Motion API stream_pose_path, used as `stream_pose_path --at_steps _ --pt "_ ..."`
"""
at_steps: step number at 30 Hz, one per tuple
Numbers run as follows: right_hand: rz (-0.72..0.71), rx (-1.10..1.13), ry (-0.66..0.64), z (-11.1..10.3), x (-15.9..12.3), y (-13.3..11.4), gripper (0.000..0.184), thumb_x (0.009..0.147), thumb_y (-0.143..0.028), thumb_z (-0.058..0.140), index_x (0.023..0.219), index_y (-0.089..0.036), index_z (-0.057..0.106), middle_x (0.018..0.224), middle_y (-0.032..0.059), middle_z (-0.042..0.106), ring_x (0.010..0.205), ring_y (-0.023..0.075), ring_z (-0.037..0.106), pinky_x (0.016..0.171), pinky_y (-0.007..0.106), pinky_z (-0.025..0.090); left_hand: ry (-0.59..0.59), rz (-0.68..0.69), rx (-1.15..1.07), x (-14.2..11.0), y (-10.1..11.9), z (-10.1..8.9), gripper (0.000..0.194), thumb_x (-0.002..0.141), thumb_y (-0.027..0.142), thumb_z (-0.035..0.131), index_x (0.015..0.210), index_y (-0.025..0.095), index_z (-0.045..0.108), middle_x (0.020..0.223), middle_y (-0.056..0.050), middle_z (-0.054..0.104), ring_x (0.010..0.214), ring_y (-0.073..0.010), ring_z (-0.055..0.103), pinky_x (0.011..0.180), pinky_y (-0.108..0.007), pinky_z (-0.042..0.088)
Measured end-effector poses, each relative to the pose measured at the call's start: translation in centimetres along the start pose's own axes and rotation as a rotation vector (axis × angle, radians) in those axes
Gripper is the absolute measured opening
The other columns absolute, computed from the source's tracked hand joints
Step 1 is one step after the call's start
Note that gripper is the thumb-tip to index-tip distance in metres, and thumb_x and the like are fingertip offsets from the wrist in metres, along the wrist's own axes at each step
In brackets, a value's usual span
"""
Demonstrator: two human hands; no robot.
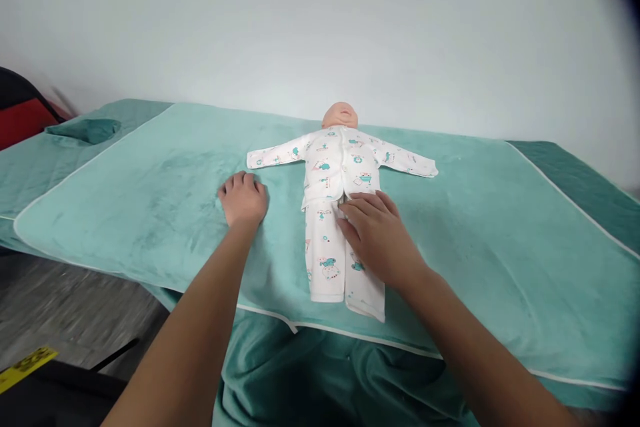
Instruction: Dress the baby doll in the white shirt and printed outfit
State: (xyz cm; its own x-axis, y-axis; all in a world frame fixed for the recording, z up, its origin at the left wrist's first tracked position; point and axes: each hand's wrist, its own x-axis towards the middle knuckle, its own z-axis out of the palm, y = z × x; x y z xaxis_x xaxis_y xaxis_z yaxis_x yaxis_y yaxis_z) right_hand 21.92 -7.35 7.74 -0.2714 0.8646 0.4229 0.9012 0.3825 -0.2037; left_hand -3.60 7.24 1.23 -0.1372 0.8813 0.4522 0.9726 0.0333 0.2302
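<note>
A baby doll lies on its back, its bald head toward the wall and both arms stretched sideways. It is dressed in a white printed shirt with a front opening and matching white trousers. My right hand rests across the waist, fingers near the shirt's lower edge and over the top of one trouser leg, thumb apart from them. It grips nothing that I can make out. My left hand lies on the green blanket, just below the doll's left-side sleeve, fingers spread and holding nothing.
The white-edged blanket covers a bed or table against a white wall. Darker green fabric hangs at the front edge. A red and black object stands at the far left. A yellow label shows at the lower left.
</note>
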Motion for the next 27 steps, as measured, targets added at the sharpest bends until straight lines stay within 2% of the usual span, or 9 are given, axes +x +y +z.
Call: stream_pose_path --at_steps 3,7,11,14,17,20,22,25,27 --pt "0.011 -0.008 0.031 0.1 0.0 -0.3 0.019 0.101 -0.024 0.049 0.100 -0.022 0.069 0.106 0.0055 0.074 0.123 0.0271 0.059 0.119 0.056 0.027 -0.004 -0.003 0.001 -0.1 0.0 0.0 0.040 0.094 0.028 0.038 0.120 0.019 0.067 0.138 -0.013 0.062 0.128 -0.0345 0.051 0.106 -0.052 0.035" --pt "-0.063 0.027 0.094 -0.4 0.8 -1.2 0.019 0.100 -0.023 0.050 0.106 -0.020 0.068 0.113 0.0078 0.071 0.111 0.0243 0.062 0.113 0.048 0.037 -0.007 -0.003 -0.002 -0.1 0.1 0.0 0.040 0.094 0.028 0.037 0.120 0.019 0.066 0.137 -0.014 0.062 0.128 -0.0350 0.051 0.106 -0.053 0.034" --pt "-0.266 0.044 -0.005 -0.4 2.6 -2.6 0.025 0.102 -0.025 0.047 0.117 -0.017 0.066 0.132 0.0107 0.064 0.125 0.0241 0.056 0.118 0.046 0.034 0.003 0.009 0.008 -0.1 0.1 0.0 0.040 0.094 0.028 0.037 0.120 0.018 0.066 0.137 -0.014 0.062 0.127 -0.0349 0.051 0.105 -0.052 0.035" --pt "-0.301 0.014 -0.061 0.3 4.1 -2.8 0.030 0.103 -0.025 0.044 0.124 -0.015 0.063 0.142 0.0120 0.058 0.139 0.0258 0.046 0.123 0.049 0.027 0.003 0.010 0.008 -0.1 0.1 -0.1 0.041 0.094 0.028 0.037 0.121 0.017 0.066 0.137 -0.014 0.062 0.128 -0.0351 0.051 0.106 -0.053 0.035" --pt "-0.351 -0.006 -0.153 1.4 5.1 -2.3 0.026 0.102 -0.030 0.049 0.110 -0.015 0.068 0.124 0.0132 0.068 0.134 0.0268 0.051 0.123 0.051 0.024 -0.009 -0.001 0.009 -0.2 0.2 -0.2 0.041 0.094 0.028 0.037 0.122 0.018 0.065 0.139 -0.014 0.061 0.130 -0.0349 0.050 0.107 -0.053 0.034" --pt "-0.418 0.030 -0.247 2.0 5.2 -2.0 0.025 0.101 -0.033 0.053 0.088 -0.018 0.068 0.091 0.0066 0.071 0.107 0.0219 0.063 0.121 0.050 0.027 -0.007 -0.007 0.002 -0.2 0.2 -0.3 0.041 0.094 0.028 0.037 0.122 0.019 0.065 0.139 -0.014 0.061 0.130 -0.0346 0.049 0.108 -0.052 0.033" --pt "-0.447 0.096 -0.268 2.0 4.9 -2.2 0.028 0.102 -0.032 0.051 0.083 -0.020 0.068 0.080 0.0022 0.069 0.094 0.0183 0.065 0.120 0.048 0.028 -0.006 -0.005 -0.009 -0.2 0.2 -0.3 0.041 0.094 0.028 0.037 0.122 0.019 0.065 0.139 -0.014 0.061 0.130 -0.0351 0.049 0.108 -0.053 0.033" --pt "-0.405 0.301 -0.234 1.7 4.0 -2.0 0.026 0.104 -0.029 0.046 0.096 -0.023 0.070 0.091 0.0006 0.073 0.096 0.0162 0.067 0.119 0.046 0.032 -0.016 -0.010 -0.009 -0.2 0.1 -0.3 0.041 0.094 0.028 0.037 0.122 0.019 0.066 0.139 -0.015 0.061 0.131 -0.0351 0.049 0.108 -0.053 0.033" --pt "-0.249 0.449 -0.073 1.7 3.1 -0.9 0.026 0.104 -0.030 0.044 0.112 -0.025 0.068 0.113 0.0030 0.073 0.111 0.0175 0.065 0.115 0.044 0.039 -0.020 -0.013 -0.001 -0.2 0.1 -0.3 0.041 0.094 0.028 0.037 0.122 0.019 0.066 0.139 -0.014 0.060 0.131 -0.0343 0.049 0.108 -0.052 0.033"
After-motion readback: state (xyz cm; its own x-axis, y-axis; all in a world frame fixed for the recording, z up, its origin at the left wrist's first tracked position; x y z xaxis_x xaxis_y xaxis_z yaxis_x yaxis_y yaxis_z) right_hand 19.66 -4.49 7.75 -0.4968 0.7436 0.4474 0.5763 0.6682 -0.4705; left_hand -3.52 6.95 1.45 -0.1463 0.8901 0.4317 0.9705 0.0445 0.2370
